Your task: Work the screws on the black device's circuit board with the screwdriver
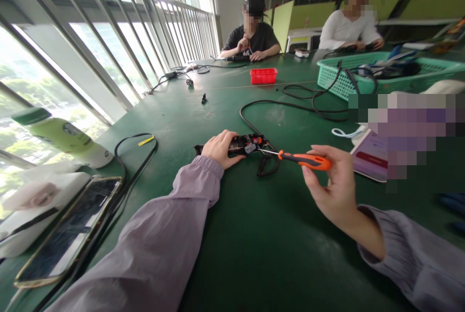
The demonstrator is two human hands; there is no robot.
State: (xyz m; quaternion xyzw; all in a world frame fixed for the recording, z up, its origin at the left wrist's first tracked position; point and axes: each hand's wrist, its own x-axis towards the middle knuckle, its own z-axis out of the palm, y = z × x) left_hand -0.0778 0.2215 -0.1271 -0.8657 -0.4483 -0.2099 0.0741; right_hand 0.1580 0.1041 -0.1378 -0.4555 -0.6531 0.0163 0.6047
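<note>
Black device (239,145) held by left hand (218,149), orange screwdriver (307,160) by right hand (337,187).
Judged light and stiff, fragile inside; best gripped by its left end.

My left hand (221,149) is partly hiding the black device (238,145) at twelve o'clock, and coarse blur (410,128) is partly covering a phone (370,157) at two.

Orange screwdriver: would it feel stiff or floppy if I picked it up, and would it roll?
The screwdriver would probably feel stiff, given its straight metal shaft. It's likely heavier toward the chunky handle. Laid down, it might roll a little, since that handle looks rounded.
</note>
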